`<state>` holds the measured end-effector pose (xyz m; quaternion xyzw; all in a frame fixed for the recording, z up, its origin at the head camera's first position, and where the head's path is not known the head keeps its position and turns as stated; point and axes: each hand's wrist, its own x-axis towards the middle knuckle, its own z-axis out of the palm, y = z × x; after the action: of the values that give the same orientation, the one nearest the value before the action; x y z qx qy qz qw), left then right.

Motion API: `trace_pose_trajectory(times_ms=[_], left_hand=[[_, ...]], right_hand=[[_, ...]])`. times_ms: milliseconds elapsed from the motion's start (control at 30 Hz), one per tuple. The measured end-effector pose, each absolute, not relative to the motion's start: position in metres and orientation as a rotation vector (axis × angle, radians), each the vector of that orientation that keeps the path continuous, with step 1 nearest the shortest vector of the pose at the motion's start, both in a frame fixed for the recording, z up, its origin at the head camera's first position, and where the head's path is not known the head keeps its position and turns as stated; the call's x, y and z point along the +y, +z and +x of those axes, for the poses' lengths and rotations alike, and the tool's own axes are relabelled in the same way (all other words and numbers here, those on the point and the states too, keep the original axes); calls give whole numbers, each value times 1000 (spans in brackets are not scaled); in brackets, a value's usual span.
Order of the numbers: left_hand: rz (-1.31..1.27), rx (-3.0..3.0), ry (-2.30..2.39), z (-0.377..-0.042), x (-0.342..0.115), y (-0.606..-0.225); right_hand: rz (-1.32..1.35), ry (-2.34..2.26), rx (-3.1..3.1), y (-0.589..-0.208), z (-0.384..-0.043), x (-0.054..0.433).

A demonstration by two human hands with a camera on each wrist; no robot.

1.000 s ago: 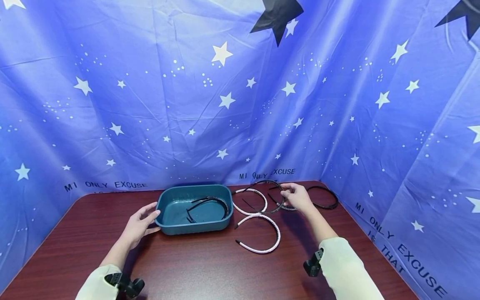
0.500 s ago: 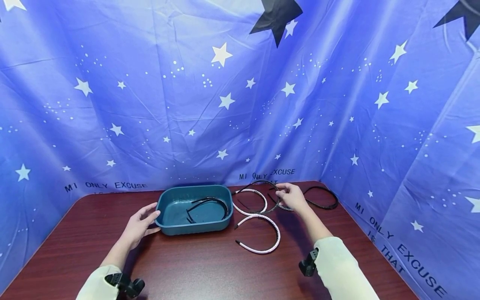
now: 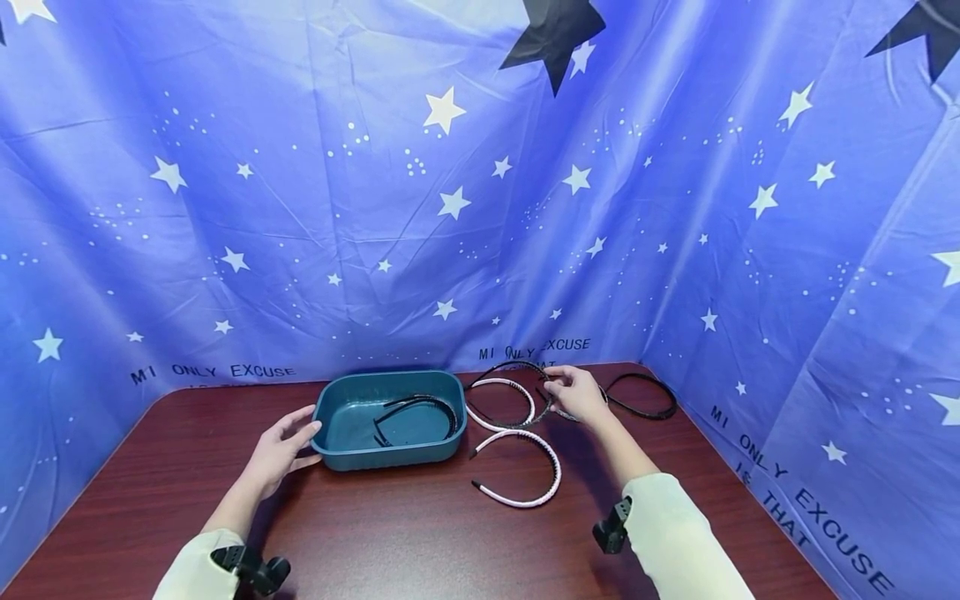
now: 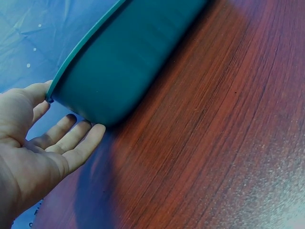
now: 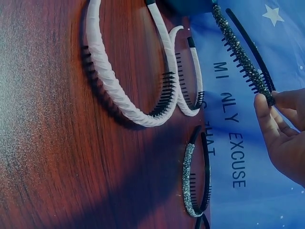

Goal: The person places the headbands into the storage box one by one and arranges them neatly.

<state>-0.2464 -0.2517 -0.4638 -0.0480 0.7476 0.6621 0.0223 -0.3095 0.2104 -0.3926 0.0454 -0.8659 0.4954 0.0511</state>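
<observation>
A black headband with a glittery band and comb teeth hangs from my right hand, pinched between thumb and fingers at its bend. It is raised over the back of the table, its ends toward the basin. My left hand touches the left end of a teal basin; thumb at the rim, other fingers extended against the outer wall. Inside the basin lie black headbands. Two white headbands, a near one and a far one, lie right of the basin.
Another glittery headband lies behind the right hand, partly hidden in the head view. A black headband lies at the back right. A blue star-print curtain hangs behind the dark red wooden table.
My right hand has moved a little left with the glittery headband, toward the basin, slowing in the last half second. The left hand and basin have stayed put.
</observation>
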Motion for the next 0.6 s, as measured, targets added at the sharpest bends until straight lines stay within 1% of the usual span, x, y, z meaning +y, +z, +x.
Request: trace_pose_trajectory(times_ms=[600], left_hand=[[-142, 2316, 2057, -247, -252, -465]], right_hand=[[231, 1512, -2610, -390, -308, 191]])
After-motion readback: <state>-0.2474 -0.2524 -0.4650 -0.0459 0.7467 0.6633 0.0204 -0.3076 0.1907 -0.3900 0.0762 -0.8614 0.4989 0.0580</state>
